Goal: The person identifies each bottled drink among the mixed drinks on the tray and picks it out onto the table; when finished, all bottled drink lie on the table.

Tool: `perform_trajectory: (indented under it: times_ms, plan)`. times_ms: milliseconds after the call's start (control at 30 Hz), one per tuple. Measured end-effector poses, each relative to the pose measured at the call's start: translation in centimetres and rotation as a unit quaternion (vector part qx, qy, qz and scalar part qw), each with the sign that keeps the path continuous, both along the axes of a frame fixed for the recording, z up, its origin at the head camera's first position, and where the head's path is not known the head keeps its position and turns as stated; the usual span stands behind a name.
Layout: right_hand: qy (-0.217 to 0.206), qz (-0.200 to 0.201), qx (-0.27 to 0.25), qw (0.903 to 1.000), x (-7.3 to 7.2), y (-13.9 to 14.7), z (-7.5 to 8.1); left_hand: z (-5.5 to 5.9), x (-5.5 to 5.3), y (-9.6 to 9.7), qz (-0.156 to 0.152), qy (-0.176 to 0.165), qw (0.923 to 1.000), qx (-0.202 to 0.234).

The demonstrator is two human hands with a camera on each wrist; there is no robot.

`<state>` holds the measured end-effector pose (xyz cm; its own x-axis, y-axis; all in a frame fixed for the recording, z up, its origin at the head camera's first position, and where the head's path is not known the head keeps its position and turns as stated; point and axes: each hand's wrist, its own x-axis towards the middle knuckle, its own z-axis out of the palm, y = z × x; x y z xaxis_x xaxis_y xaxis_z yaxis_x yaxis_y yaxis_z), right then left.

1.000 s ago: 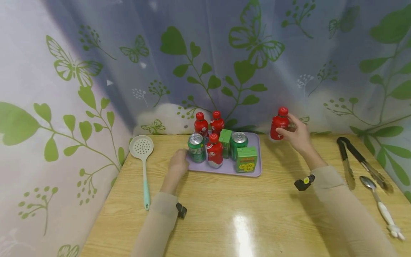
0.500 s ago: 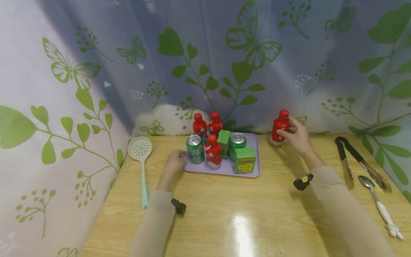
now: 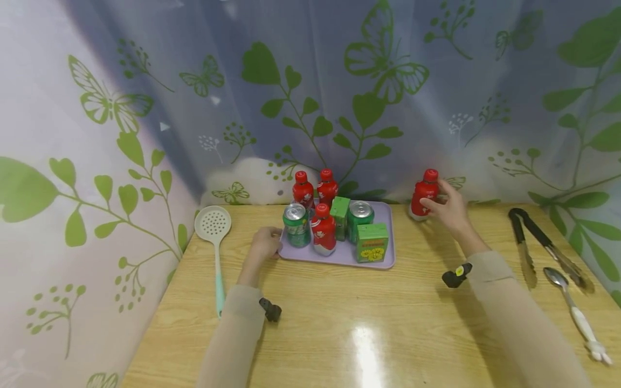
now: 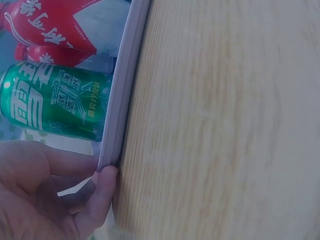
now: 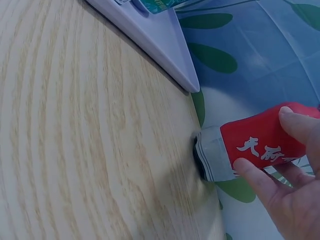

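Observation:
My right hand [image 3: 448, 207] holds a red-labelled drink bottle [image 3: 424, 195] upright, thumb and fingers round its label. The bottle's base is at the tabletop near the back edge, right of the tray. In the right wrist view the bottle [image 5: 260, 140] shows white lettering and a clear lower part. My left hand [image 3: 264, 245] pinches the left front corner of a lilac tray [image 3: 349, 262], its thumb [image 4: 102, 192] on the rim. On the tray stand three red bottles [image 3: 323, 231], two green cans [image 3: 297, 226] and two green juice cartons [image 3: 372, 245].
A white slotted spatula [image 3: 213, 223] with a mint handle lies left of the tray. Black-handled tongs [image 3: 529, 226] and a spoon [image 3: 579, 318] with a white handle lie at the right. A patterned curtain [image 3: 310, 108] hangs along the table's back edge.
My right hand has lowered the bottle to the tabletop. The left hand has shifted slightly left, away from the green can, at the tray's corner. The things on the tray keep their places.

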<state>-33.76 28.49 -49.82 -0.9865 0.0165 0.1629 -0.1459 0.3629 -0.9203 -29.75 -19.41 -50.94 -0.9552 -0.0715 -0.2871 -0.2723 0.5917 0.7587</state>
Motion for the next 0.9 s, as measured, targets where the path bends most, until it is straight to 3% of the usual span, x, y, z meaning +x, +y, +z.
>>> perform_trajectory:
  times_ms: [333, 467, 533, 633, 733, 900]
  plan:
    - [-0.006, 0.005, -0.035, 0.9993, 0.2, -0.3, -0.3, 0.0, 0.2, 0.2, -0.001, -0.016, 0.9999, 0.002]
    - [0.010, -0.011, -0.007, 0.9999, 0.3, -0.1, -0.4, 0.2, 0.4, 0.5, -0.003, -0.020, 0.9998, 0.006]
    - [-0.004, -0.017, 0.008, 0.9998, 0.5, 0.0, -0.1, 0.2, 0.4, 0.6, -0.003, -0.022, 0.9997, 0.008]
    - [-0.039, -0.031, 0.007, 0.9987, 1.1, 0.0, 1.1, 0.0, 0.5, 0.8, -0.002, -0.024, 0.9997, 0.010]
    - [-0.055, -0.063, -0.025, 0.9962, 1.8, -0.5, 3.0, 0.0, 0.5, 0.8, -0.001, -0.021, 0.9997, 0.008]
    - [0.025, -0.110, -0.040, 0.9928, 3.6, -3.2, 6.2, 0.0, 0.5, 0.7, 0.000, -0.016, 0.9999, 0.002]
